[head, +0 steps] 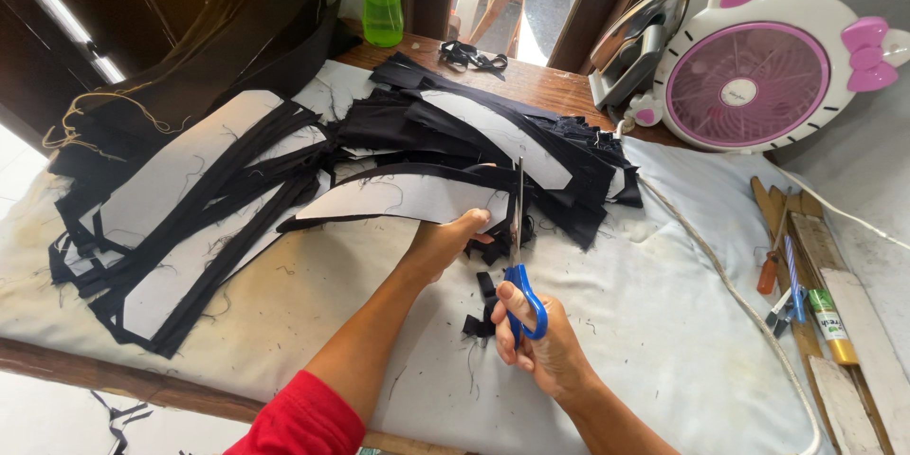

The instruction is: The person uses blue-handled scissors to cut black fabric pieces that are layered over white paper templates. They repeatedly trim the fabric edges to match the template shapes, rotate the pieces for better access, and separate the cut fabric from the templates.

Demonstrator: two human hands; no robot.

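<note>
Blue-handled scissors (518,265) sit gripped in right hand (542,346); left hand (444,242) fingers pinch the white-backed fabric piece (403,197).

Two bare forearms enter from bottom edge. L hand (441,242): no rings, no glove, no watch seen; nails short, unpainted, thumbnail visible. L arm wears red sleeve (303,417), short, w/ hem ending above elbow; fabric plain, no print or pattern seen. R hand (536,346): bare, no rings or bands on visible fingers; nails short. R forearm bare to frame edge, no sleeve in view. Rest of body out of frame.
</note>
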